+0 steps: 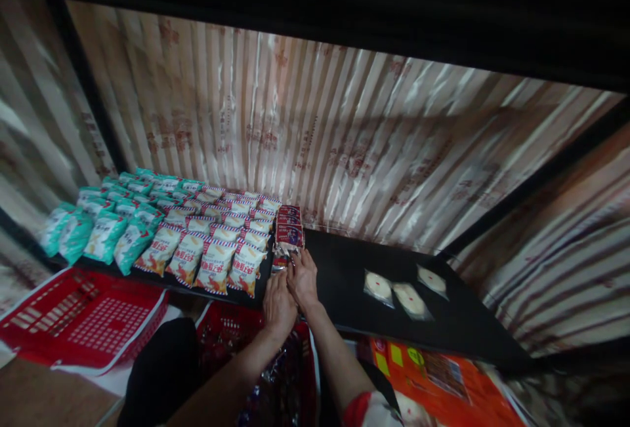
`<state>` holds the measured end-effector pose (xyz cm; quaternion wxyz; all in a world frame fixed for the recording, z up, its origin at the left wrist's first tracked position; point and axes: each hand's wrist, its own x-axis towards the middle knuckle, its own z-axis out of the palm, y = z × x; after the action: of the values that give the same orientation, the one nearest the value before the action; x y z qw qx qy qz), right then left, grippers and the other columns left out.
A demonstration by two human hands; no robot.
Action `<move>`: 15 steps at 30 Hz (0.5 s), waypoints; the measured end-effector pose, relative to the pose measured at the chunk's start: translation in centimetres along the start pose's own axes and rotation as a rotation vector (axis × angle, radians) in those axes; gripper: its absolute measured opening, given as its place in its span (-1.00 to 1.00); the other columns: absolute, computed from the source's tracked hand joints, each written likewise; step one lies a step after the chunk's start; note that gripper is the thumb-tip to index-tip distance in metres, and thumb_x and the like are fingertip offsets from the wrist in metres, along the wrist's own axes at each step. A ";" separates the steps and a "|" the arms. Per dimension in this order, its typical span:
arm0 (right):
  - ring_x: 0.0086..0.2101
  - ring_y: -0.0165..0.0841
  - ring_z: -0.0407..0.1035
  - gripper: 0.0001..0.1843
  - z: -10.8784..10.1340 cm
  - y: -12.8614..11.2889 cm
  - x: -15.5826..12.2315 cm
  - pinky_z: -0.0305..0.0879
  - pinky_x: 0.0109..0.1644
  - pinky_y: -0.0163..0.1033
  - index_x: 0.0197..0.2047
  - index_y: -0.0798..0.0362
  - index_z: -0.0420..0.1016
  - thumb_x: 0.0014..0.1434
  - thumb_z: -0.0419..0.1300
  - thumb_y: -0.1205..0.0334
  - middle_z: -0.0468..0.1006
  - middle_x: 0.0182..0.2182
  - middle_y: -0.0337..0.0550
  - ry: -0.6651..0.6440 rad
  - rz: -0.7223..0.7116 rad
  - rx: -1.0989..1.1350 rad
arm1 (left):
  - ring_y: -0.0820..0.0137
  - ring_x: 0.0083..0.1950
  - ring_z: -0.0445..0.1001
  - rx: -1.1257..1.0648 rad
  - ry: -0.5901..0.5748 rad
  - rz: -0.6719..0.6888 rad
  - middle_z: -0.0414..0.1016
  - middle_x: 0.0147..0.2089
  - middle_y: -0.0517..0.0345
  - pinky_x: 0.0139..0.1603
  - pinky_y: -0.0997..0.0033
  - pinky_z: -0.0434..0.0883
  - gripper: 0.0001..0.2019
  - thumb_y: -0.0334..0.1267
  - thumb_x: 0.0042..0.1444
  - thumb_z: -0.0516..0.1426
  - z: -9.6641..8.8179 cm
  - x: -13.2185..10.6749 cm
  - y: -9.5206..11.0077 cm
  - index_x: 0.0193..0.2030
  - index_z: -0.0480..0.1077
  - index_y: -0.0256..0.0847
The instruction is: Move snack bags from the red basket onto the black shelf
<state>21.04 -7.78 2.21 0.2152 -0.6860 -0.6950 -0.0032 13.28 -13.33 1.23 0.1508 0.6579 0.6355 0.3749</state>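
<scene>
My left hand (280, 305) and my right hand (304, 277) are side by side at the front of the black shelf (335, 269). The fingers of both are closed around a dark red snack packet (279, 263), which they partly hide. Just behind my fingertips lies a short row of red and blue packets (289, 230). Immediately to their left stand several rows of striped white and orange snack bags (216, 263). Below my forearms sits a red basket (315, 374) holding many dark, shiny packets (275, 381).
Teal snack bags (105, 237) fill the shelf's left end. Three clear-wrapped round pale items (408, 299) lie on the right. A second red basket (98, 315) is at lower left, and an orange package (438, 381) lies below the shelf. Dark posts (536, 178) frame the shelf.
</scene>
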 end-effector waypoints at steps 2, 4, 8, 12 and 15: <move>0.22 -0.23 0.04 -0.56 -0.5 -0.5 -1.3 0.01 0.25 -0.14 0.06 0.16 0.42 0.21 -0.11 0.29 0.24 0.20 0.05 0.004 -0.007 0.026 | 0.28 0.12 0.36 -0.026 0.001 0.015 0.43 0.08 -0.06 0.20 0.25 0.29 -0.55 -0.56 0.04 -0.08 -0.5 -1.1 -0.3 0.09 0.32 -0.37; 0.22 -0.24 0.05 -0.55 -0.9 -0.9 -2.7 0.02 0.26 -0.15 0.07 0.16 0.42 0.19 -0.11 0.31 0.23 0.21 0.04 -0.002 -0.021 0.061 | 0.30 0.12 0.36 -0.052 0.009 0.037 0.43 0.08 -0.06 0.20 0.26 0.29 -0.54 -0.56 0.04 -0.09 -0.9 -2.4 -0.9 0.09 0.31 -0.35; 0.19 -0.25 0.11 -0.52 -1.3 -1.9 -5.9 0.05 0.26 -0.16 0.07 0.16 0.42 0.12 -0.09 0.39 0.27 0.19 0.03 -0.019 -0.030 0.151 | 0.32 0.09 0.38 -0.098 0.011 0.055 0.44 0.05 -0.07 0.17 0.24 0.33 -0.57 -0.54 0.07 -0.11 -1.5 -5.3 -2.2 0.07 0.32 -0.33; 0.15 -0.25 0.17 -0.48 -0.7 -2.7 -9.3 0.10 0.24 -0.11 0.03 0.11 0.46 0.03 -0.07 0.46 0.35 0.13 -0.01 -0.028 -0.050 0.305 | 0.32 0.06 0.40 -0.141 0.019 0.087 0.46 0.01 -0.07 0.13 0.24 0.35 -0.60 -0.51 0.08 -0.11 -2.1 -8.2 -3.8 0.03 0.33 -0.30; 0.08 -0.27 0.25 -0.46 0.6 -3.1 -11.7 0.18 0.19 -0.10 -0.02 0.08 0.50 -0.03 -0.06 0.50 0.43 0.05 -0.02 -0.021 -0.083 0.451 | 0.31 0.00 0.43 -0.170 0.039 0.121 0.48 -0.06 -0.06 0.07 0.25 0.39 -0.65 -0.49 0.08 -0.09 -2.6 -10.2 -5.1 -0.02 0.34 -0.27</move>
<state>17.51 -18.96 -1.01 0.3557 -0.5915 -0.7078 0.1504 8.68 -22.97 -3.49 0.1706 0.6724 0.5635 0.4485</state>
